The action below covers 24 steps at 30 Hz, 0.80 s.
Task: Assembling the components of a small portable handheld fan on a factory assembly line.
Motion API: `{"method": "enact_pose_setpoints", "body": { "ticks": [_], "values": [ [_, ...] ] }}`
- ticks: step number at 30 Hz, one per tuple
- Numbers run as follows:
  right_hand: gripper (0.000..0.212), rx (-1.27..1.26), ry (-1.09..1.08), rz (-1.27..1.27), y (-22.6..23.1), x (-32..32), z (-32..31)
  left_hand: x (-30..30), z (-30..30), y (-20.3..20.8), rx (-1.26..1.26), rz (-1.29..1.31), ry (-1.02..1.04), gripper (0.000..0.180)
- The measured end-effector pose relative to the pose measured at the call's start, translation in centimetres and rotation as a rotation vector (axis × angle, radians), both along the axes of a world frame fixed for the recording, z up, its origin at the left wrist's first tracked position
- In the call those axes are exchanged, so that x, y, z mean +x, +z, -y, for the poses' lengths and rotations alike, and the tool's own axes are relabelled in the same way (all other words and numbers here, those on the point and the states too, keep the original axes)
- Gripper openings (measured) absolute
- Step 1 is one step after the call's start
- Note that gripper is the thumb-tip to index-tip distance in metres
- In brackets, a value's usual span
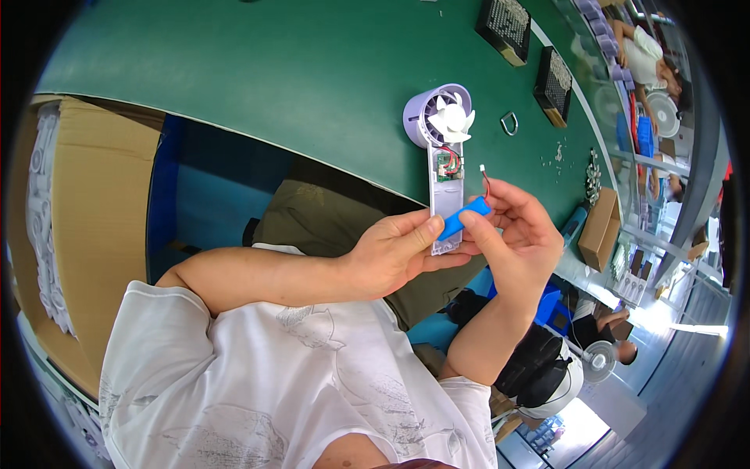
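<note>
My left hand [394, 250] grips the lower end of an opened handheld fan [445, 191], its thumb on top near the battery. The fan has a pale purple round head with a white fan blade [451, 119], and its handle lies open, showing a small green circuit board [448, 166] with red wires. A blue cylindrical battery [464, 219] lies slantwise over the handle's lower part. My right hand [519, 227] pinches the battery's upper end between thumb and fingers. From that end a red and dark lead rises to a small white plug [483, 168], which stands free in the air.
On the green table [258, 86], a metal ring [509, 123] and two black trays [552, 86] of small parts lie to the right. Beyond are loose small parts [592, 176] and a cardboard box [600, 227]. At left, a large carton [101, 172] holds white parts. Other people work at far right.
</note>
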State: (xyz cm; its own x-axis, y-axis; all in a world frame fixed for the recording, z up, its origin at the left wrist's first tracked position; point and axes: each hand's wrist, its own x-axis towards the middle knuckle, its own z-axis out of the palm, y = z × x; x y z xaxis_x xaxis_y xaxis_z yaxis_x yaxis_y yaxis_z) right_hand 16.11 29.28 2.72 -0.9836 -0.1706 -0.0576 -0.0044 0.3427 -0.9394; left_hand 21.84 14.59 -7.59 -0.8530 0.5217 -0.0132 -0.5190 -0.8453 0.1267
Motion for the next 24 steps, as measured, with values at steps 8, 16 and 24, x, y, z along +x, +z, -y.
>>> {"method": "enact_pose_setpoints", "body": {
  "ticks": [8,16,24],
  "values": [
    [0.031,0.09,-0.145,-0.04,-0.85,0.19,1.35,0.19,-0.2,-0.17,-0.011,0.028,0.009,0.049],
    [0.026,0.203,-0.054,-0.157,-0.98,-0.11,1.14,0.18,-0.18,-0.03,0.001,0.046,0.011,0.048],
    [0.028,0.321,-0.068,-0.203,-0.41,-0.1,1.46,0.16,-0.48,-0.37,0.007,0.034,0.002,0.048]
  ]
}}
